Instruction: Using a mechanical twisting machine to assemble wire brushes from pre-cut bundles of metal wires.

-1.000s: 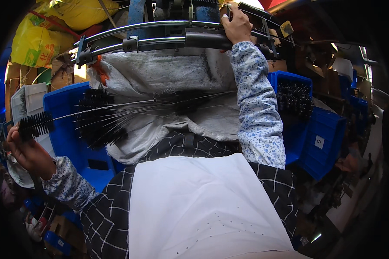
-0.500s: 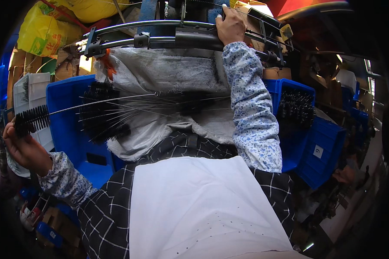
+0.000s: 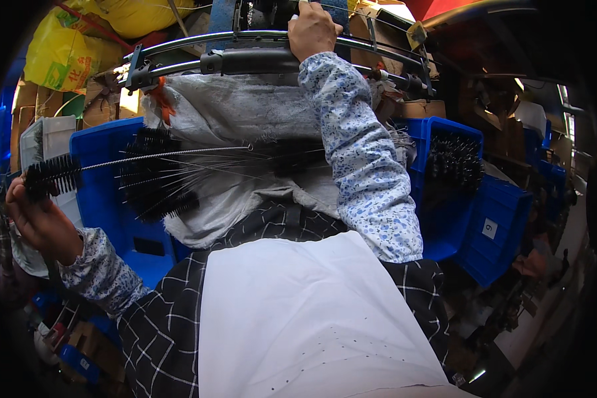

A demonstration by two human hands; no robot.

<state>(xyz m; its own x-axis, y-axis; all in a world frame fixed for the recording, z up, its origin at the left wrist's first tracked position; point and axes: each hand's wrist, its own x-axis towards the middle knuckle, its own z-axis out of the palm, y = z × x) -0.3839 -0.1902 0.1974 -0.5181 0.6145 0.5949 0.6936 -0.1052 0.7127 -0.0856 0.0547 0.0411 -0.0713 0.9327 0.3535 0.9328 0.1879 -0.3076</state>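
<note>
My left hand (image 3: 41, 222) is at the far left, closed on the black bristle head of a long wire brush (image 3: 52, 174). Its twisted wire stem runs right across a grey sack (image 3: 245, 126). My right hand (image 3: 313, 30) reaches up at the top centre and grips a black curved metal bar (image 3: 245, 61) of a machine frame. Several more wire brushes (image 3: 156, 189) lie fanned over the sack, heads to the left. My blue-flowered sleeves and white apron fill the lower middle.
A blue plastic crate (image 3: 103, 192) stands at the left under the brush heads. Another blue crate (image 3: 454, 166) at the right holds black brushes, with a further blue crate (image 3: 497, 229) in front of it. Yellow bags (image 3: 63, 56) and cardboard boxes are stacked behind.
My left hand has drawn the brush it holds a little further left and down. My right hand stays on the bar; the view has tilted down slightly.
</note>
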